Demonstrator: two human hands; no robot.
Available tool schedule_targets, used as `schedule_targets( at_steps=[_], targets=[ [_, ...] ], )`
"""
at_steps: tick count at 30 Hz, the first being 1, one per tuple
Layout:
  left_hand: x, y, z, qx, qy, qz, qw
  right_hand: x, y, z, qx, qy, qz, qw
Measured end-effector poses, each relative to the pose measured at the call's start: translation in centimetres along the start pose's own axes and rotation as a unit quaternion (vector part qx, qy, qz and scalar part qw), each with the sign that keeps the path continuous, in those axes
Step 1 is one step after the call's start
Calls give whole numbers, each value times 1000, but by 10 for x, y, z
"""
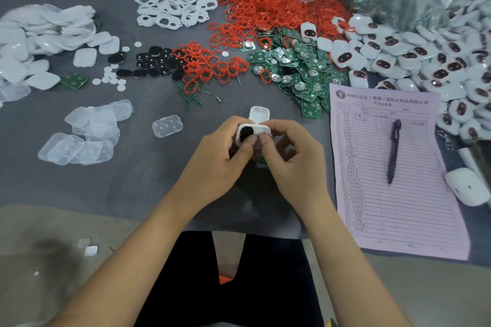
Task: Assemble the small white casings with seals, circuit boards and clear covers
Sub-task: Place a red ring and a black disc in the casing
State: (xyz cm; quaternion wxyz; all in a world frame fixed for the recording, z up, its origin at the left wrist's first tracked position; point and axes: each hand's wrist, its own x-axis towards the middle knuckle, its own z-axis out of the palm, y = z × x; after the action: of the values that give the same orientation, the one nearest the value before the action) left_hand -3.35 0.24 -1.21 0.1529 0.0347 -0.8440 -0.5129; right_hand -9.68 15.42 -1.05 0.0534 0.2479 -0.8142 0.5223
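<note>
Both hands hold one small white casing [259, 130] over the grey table, near its front edge. A black oval pad [246, 133] sits in the casing's opening. My left hand [223, 156] grips the casing's left side, thumb beside the pad. My right hand [292, 159] pinches its right side, thumb pressed on the front. Just behind the fingers lies another white casing half [259, 113]. One clear cover [167, 126] lies alone to the left. Red seals [279, 10], green circuit boards [300, 74] and black pads [156, 61] lie in heaps further back.
Clear covers [87, 135] are stacked at the left, white shells [39, 42] at the far left, open white frames [172, 10] at the back. Finished casings [425, 58] pile up at the right. A pink form [398, 194] with a pen [393, 148] lies right of my hands.
</note>
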Motion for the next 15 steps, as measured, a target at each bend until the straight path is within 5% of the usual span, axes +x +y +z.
schedule_targets(
  at_steps=[7,15],
  targets=[
    [3,-5,-2,-154,86,-44,983,-2,5,-5,-79,157,47,983],
    [5,-5,-3,-176,85,-47,980,-8,11,-19,-174,-78,-2,982]
  ],
)
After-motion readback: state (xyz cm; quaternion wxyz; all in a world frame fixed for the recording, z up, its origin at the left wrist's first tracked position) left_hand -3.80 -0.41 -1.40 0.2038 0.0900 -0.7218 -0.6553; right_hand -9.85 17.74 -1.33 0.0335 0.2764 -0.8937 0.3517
